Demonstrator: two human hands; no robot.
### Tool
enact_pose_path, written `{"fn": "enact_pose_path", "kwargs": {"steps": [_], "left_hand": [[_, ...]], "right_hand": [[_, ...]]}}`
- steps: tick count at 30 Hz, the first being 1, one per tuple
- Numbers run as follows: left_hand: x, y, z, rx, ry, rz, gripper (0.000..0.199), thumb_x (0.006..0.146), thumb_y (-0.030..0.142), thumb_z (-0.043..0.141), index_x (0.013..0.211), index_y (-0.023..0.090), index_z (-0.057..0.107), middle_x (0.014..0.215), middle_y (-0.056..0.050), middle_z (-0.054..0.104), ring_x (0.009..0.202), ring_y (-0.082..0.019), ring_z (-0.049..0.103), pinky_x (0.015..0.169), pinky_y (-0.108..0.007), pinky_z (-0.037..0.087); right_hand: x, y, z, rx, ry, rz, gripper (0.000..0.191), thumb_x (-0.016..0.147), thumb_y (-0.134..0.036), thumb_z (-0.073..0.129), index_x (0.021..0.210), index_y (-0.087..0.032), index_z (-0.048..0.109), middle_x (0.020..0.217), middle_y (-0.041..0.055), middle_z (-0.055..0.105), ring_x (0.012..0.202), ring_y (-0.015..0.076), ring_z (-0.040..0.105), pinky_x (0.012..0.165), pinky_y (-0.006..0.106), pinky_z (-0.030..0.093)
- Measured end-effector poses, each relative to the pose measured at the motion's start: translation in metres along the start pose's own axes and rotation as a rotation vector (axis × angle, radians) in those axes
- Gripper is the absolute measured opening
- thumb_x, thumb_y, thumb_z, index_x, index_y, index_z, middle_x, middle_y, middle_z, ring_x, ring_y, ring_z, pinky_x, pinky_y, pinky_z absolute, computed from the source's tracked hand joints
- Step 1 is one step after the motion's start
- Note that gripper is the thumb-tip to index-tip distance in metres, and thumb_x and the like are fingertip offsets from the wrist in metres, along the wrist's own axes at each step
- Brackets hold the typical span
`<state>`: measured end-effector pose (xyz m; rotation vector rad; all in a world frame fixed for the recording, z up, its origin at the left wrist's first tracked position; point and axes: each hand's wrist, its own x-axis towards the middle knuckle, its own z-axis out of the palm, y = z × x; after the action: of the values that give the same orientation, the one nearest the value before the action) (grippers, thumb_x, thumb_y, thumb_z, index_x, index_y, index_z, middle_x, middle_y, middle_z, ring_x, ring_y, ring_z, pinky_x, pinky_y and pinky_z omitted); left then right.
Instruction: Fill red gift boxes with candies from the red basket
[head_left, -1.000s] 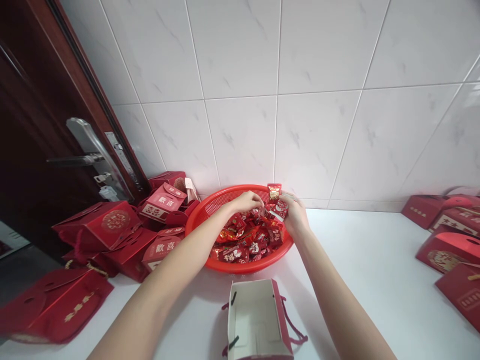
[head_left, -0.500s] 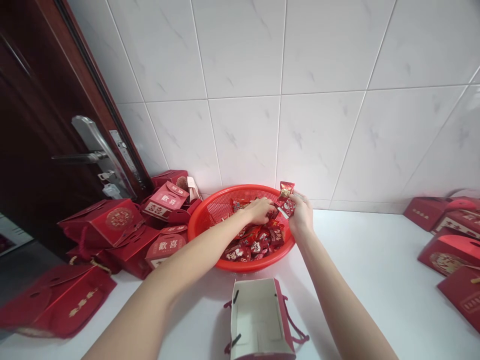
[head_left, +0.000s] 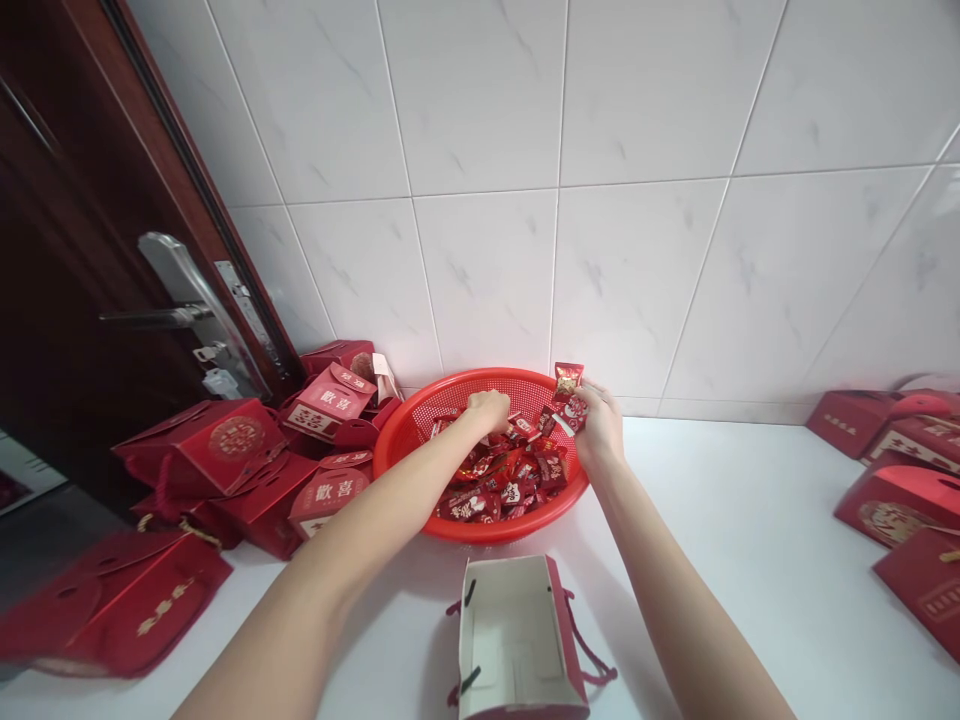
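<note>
A red plastic basket (head_left: 480, 533) holds a heap of red-wrapped candies (head_left: 517, 480). Inside it, toward the back, my left hand (head_left: 490, 410) is down among the candies with its fingers curled; whatever is in them is hidden. At the basket's right rim my right hand (head_left: 602, 425) grips several wrapped candies (head_left: 568, 380), which stick out past the thumb and fingers. In front of the basket stands an open red gift box (head_left: 517, 630) with a white inside and dark red cord handles. I see nothing in it.
Closed red gift boxes (head_left: 232, 440) are piled on the left, beside a dark door with a metal handle (head_left: 184, 290). More red boxes (head_left: 892, 500) stand at the right edge of the white table (head_left: 712, 530). A tiled wall (head_left: 637, 270) rises behind.
My left hand has shifted left within the basket and its fingers have curled in, uncovering candies near the right side. My right hand stays almost still with its candies.
</note>
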<state>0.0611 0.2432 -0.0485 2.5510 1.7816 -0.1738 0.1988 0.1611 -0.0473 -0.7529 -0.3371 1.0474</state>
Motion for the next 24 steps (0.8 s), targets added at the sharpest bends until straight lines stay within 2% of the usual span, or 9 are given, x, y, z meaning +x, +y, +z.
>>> {"fn": "enact_pose_path", "kwargs": {"steps": [3,6,9,12,15,19,22,24], "left_hand": [[-0.004,-0.001,0.000,0.063,0.014,0.008,0.033,0.073,0.022,0.076,0.106,0.018,0.075,0.106,-0.019,0.075,0.106,-0.033,0.070,0.093,-0.041,0.052],[-0.010,0.007,0.001,0.108,0.023,0.088,0.028,0.076,0.015,0.069,0.103,0.020,0.075,0.109,-0.015,0.075,0.110,-0.031,0.068,0.100,-0.044,0.049],[-0.013,0.016,0.004,0.131,0.011,0.194,0.038,0.074,0.008,0.067,0.108,0.025,0.073,0.119,-0.010,0.073,0.121,-0.031,0.062,0.108,-0.048,0.043],[-0.013,0.019,0.008,0.141,-0.016,0.244,0.049,0.071,0.006,0.069,0.115,0.027,0.070,0.124,-0.010,0.071,0.126,-0.032,0.058,0.109,-0.049,0.042],[-0.012,0.019,0.010,0.140,-0.032,0.238,0.046,0.074,0.008,0.069,0.117,0.025,0.069,0.124,-0.014,0.070,0.123,-0.033,0.061,0.107,-0.050,0.044],[-0.008,0.018,0.010,0.112,-0.055,0.189,0.032,0.076,0.011,0.071,0.107,0.017,0.071,0.120,-0.019,0.071,0.120,-0.037,0.063,0.107,-0.052,0.043],[-0.003,0.017,0.013,0.049,-0.073,0.143,0.028,0.075,0.013,0.077,0.102,0.016,0.072,0.116,-0.018,0.071,0.120,-0.036,0.062,0.108,-0.052,0.042],[0.001,0.016,0.016,-0.031,-0.075,0.122,0.027,0.083,0.021,0.075,0.109,0.015,0.069,0.120,-0.014,0.068,0.118,-0.031,0.062,0.106,-0.052,0.046]], "right_hand": [[0.000,0.001,0.000,-0.014,-0.008,-0.009,0.021,0.057,-0.011,0.067,0.076,-0.020,0.064,0.070,-0.0025,0.070,0.065,0.0145,0.066,0.056,0.024,0.054],[0.003,0.003,-0.003,-0.041,-0.029,-0.035,0.022,0.058,-0.013,0.067,0.078,-0.020,0.063,0.072,-0.0021,0.070,0.066,0.0149,0.066,0.058,0.025,0.054],[0.004,0.005,-0.004,-0.066,-0.057,-0.054,0.023,0.059,-0.015,0.069,0.081,-0.020,0.063,0.070,-0.0027,0.068,0.064,0.0147,0.065,0.058,0.026,0.054],[0.004,0.004,-0.003,-0.056,-0.046,-0.039,0.022,0.059,-0.014,0.067,0.080,-0.020,0.062,0.069,-0.0030,0.068,0.061,0.0143,0.065,0.056,0.025,0.053],[0.002,0.002,-0.002,-0.041,-0.024,-0.016,0.022,0.058,-0.012,0.066,0.078,-0.019,0.063,0.069,-0.0029,0.069,0.061,0.0141,0.065,0.057,0.025,0.053],[0.000,0.000,-0.001,-0.052,-0.038,-0.013,0.023,0.058,-0.012,0.067,0.079,-0.019,0.062,0.069,-0.0030,0.068,0.061,0.0142,0.065,0.057,0.025,0.053],[-0.001,-0.002,-0.001,-0.046,-0.038,0.013,0.023,0.058,-0.011,0.066,0.079,-0.020,0.062,0.069,-0.0030,0.068,0.061,0.0144,0.065,0.056,0.025,0.053],[-0.002,-0.003,0.000,-0.032,-0.030,0.036,0.023,0.058,-0.009,0.066,0.079,-0.019,0.062,0.070,-0.0026,0.069,0.061,0.0144,0.065,0.056,0.025,0.053]]}}
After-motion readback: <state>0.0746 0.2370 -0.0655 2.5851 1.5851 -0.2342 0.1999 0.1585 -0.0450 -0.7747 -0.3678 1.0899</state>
